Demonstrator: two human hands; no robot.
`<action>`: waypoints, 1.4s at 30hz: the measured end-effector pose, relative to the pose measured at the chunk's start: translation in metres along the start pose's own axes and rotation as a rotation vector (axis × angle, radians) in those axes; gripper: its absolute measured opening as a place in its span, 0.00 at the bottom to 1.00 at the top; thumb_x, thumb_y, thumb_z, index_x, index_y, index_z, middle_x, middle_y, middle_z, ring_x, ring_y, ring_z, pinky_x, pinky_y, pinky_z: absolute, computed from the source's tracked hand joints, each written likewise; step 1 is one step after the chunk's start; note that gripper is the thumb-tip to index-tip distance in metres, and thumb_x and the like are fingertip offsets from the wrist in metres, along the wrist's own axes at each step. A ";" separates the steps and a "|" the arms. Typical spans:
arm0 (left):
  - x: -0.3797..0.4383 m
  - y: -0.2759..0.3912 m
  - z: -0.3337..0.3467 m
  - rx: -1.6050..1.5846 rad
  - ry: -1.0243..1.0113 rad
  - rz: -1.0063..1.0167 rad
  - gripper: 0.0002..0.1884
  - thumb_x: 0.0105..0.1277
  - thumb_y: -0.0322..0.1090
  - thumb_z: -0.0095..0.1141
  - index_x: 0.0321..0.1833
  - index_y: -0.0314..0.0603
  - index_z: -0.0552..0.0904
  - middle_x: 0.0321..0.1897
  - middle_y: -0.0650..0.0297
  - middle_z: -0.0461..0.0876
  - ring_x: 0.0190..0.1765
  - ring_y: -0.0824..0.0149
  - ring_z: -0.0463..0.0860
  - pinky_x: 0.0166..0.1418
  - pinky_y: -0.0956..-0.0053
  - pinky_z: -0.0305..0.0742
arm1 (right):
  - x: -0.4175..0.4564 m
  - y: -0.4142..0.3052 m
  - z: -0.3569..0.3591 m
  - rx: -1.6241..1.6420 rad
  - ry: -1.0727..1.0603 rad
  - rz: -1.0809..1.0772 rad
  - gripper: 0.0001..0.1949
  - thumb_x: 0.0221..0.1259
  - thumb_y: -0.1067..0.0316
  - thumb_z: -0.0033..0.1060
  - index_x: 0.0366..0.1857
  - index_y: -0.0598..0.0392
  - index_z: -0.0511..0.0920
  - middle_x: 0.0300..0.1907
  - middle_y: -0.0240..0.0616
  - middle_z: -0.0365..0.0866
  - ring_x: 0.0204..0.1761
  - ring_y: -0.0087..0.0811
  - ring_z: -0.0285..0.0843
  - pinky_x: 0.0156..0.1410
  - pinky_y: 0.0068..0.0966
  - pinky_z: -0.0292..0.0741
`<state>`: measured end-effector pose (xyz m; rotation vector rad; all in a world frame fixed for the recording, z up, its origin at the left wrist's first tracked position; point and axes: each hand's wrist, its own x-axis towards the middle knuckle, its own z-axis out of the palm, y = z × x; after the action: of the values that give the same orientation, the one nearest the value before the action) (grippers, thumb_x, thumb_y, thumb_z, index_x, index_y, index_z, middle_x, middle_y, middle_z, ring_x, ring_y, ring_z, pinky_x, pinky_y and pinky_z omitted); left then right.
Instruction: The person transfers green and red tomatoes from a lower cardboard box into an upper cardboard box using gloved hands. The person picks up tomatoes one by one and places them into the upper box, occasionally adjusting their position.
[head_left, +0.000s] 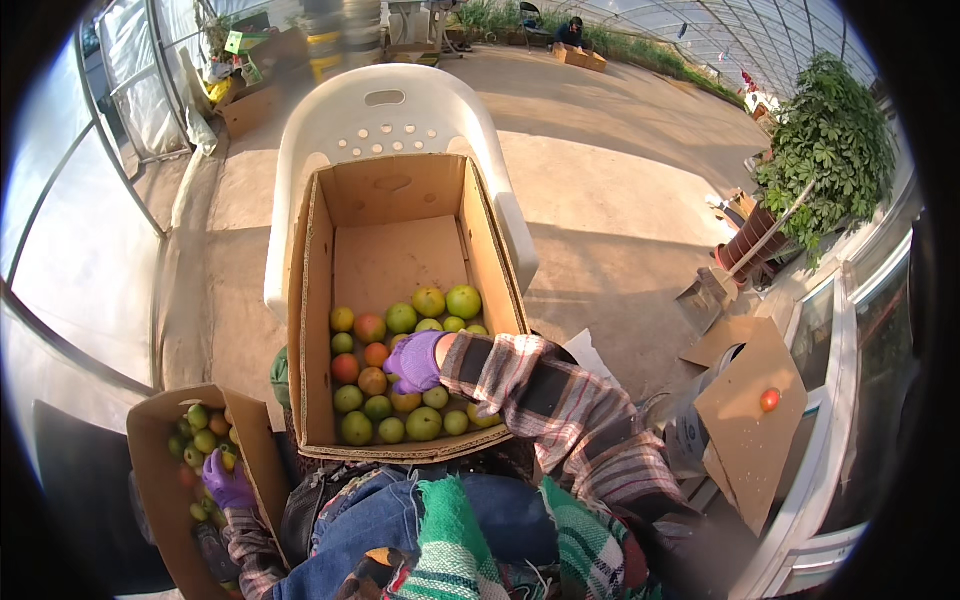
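A cardboard box (487, 225) rests on a white plastic chair (480, 112) before me, its near half covered with green, yellow and reddish tomatoes (424, 424). My right hand (416, 363), in a purple glove, is down among these tomatoes; its fingers point left and their tips are partly hidden, so its hold cannot be told. At my left side stands a second cardboard box (157, 480) with more tomatoes (198, 416). My left hand (229, 484), gloved in purple too, reaches into it beside a yellowish tomato (228, 459); whether it grips one cannot be told.
To the right, one red tomato (770, 400) lies on a cardboard sheet (750, 435) over a bucket (686, 431). Near it are a dustpan (702, 304) and a potted plant (825, 150). Far off, a person (570, 34) is low beside cardboard boxes (579, 58).
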<state>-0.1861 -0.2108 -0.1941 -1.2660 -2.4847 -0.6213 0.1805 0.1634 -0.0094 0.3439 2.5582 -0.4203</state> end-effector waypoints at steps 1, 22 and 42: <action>0.012 0.009 -0.008 -0.027 0.102 0.021 0.26 0.67 0.32 0.70 0.67 0.36 0.79 0.61 0.48 0.81 0.63 0.44 0.79 0.67 0.54 0.76 | 0.000 -0.001 -0.001 -0.007 -0.002 -0.005 0.24 0.68 0.45 0.60 0.55 0.55 0.86 0.50 0.53 0.90 0.55 0.53 0.88 0.60 0.49 0.82; 0.139 0.327 -0.078 -0.878 -0.232 0.281 0.22 0.64 0.34 0.74 0.60 0.39 0.84 0.59 0.52 0.84 0.59 0.52 0.86 0.63 0.63 0.82 | 0.004 0.030 0.017 0.122 0.302 0.016 0.14 0.74 0.57 0.53 0.52 0.52 0.82 0.44 0.54 0.88 0.49 0.57 0.87 0.56 0.50 0.81; 0.136 0.331 -0.074 -0.464 -0.376 0.609 0.39 0.61 0.35 0.73 0.75 0.44 0.70 0.56 0.49 0.83 0.59 0.44 0.82 0.63 0.52 0.79 | -0.001 -0.017 -0.010 1.134 0.495 -0.087 0.23 0.74 0.56 0.70 0.63 0.62 0.82 0.58 0.45 0.88 0.59 0.29 0.86 0.67 0.26 0.80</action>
<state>0.0104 0.0199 0.0101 -2.3727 -2.0682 -0.8780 0.1715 0.1509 0.0038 0.7922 2.4915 -2.0196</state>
